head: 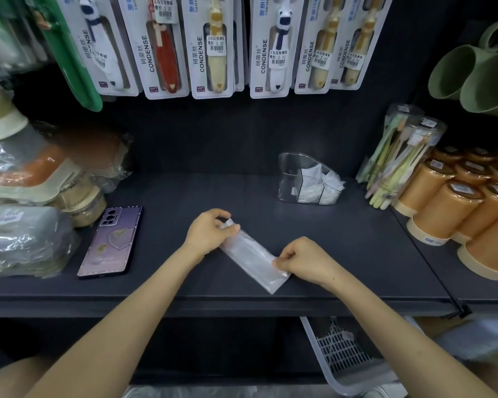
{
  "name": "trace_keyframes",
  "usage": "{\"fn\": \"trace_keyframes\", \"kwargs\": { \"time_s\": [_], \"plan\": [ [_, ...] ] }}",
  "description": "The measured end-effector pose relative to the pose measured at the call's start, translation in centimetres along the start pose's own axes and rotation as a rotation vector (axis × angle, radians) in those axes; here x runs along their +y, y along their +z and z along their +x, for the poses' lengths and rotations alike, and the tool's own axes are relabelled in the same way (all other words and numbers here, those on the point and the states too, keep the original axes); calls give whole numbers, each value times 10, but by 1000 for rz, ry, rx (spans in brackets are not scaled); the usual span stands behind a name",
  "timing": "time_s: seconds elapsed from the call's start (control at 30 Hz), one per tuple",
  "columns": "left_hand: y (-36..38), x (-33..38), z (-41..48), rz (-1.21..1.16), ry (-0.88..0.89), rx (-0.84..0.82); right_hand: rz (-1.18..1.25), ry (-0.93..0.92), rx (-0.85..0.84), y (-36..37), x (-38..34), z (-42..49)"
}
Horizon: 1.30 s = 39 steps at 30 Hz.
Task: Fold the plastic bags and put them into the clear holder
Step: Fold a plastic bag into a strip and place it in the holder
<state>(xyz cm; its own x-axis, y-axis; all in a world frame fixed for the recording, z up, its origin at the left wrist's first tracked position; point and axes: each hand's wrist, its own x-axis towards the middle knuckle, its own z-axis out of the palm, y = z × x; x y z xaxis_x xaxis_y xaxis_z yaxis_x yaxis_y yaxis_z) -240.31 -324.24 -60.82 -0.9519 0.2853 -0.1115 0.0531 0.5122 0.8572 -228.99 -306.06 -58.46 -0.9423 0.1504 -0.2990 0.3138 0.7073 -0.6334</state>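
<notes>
Plastic bag, seemingly folded, lies on dark shelf.

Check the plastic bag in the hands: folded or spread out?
Folded: the plastic bag is a narrow strip lying on the shelf, the left hand pinching one end, the right hand the other.

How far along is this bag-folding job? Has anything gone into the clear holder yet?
Done: the clear holder has a few folded bags in it. In hand: the left hand and right hand pinch opposite ends of a plastic bag, folded into a long strip on the shelf. Left: probably fold that strip smaller, then tuck it into the holder. I see no other loose bags waiting.
</notes>
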Motion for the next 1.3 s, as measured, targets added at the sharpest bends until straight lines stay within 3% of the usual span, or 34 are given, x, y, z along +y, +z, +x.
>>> {"fn": "trace_keyframes", "kwargs": {
  "time_s": [0.1,0.17,0.2,0.27,0.33,0.4,0.5,0.63,0.7,0.77,0.83,0.9,1.0,1.1,1.17,1.23,1.3],
  "plan": [
    [-6,1,-3,-132,-64,27,-1,8,-15,-1,1,3],
    [-10,0,-5,-76,-51,149,-5,9,-29,-2,0,4],
    [-11,-2,-7,55,23,239,-11,8,-38,-2,0,4],
    [-10,-8,-16,347,345,366,-21,8,-53,-4,-1,4],
    [-5,-15,-25,523,704,266,-26,11,-64,-5,-2,5],
    [4,-20,-35,634,835,33,-25,8,-72,-5,-2,5],
    [14,-20,-50,667,599,-186,-23,-4,-76,-5,-2,6],
    [26,-24,-53,794,426,-202,27,20,-68,-8,-1,2],
    [28,-18,-56,840,397,-192,77,-3,112,-9,1,-3],
    [33,-12,-61,865,347,-168,-53,-76,442,1,2,-11],
    [38,-8,-66,851,315,-140,-212,-235,581,20,0,-16],
    [41,-9,-68,835,303,-116,-357,-313,447,42,0,-19],
    [40,-10,-67,811,284,-124,-513,-258,220,54,10,-18],
    [34,-10,-58,792,283,-115,-551,-224,179,54,15,-16],
    [30,-10,-50,831,422,-91,-562,-215,172,53,13,-17],
    [25,-13,-41,855,563,-177,-573,-208,170,54,12,-18],
    [20,-18,-31,849,595,-296,-582,-207,176,54,12,-18]
  ]
}}
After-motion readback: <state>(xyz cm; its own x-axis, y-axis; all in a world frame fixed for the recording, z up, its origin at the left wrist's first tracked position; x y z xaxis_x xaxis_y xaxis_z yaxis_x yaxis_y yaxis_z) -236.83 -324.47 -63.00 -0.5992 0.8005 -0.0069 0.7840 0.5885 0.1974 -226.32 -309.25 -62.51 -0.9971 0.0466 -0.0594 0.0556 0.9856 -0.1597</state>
